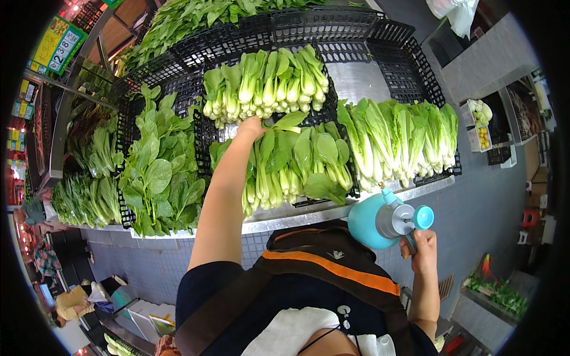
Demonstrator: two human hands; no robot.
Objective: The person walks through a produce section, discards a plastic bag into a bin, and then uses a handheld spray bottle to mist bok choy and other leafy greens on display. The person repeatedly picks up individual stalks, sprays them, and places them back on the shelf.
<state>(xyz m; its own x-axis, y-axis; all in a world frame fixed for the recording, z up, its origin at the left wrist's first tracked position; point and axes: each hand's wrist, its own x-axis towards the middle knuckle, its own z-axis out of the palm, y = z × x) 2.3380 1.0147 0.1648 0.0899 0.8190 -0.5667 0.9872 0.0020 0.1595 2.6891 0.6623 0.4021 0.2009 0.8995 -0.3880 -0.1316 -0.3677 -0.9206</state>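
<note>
My left hand [252,127] reaches between two rows of bok choy, its fingers partly hidden at the base of the upper row [278,84]; whether they grip anything is unclear. A loose green leaf [290,120] lies just right of it, over the lower row of bok choy [285,164]. My right hand [421,249] is closed around the handle of a turquoise pump spray bottle [372,222], held at the metal front edge of the stand. The bottle's brass nozzle points toward a row of romaine-like lettuce [401,138]. Left of the bok choy lie broad-leaved greens [156,173].
Black plastic crates [276,29] frame the vegetables on a metal stand [303,227]. More leafy greens [200,18] are behind, and bundled greens [89,196] lie at left. A person [73,302] is at lower left. Baskets with yellow fruit [483,138] and cauliflower [480,112] stand at right.
</note>
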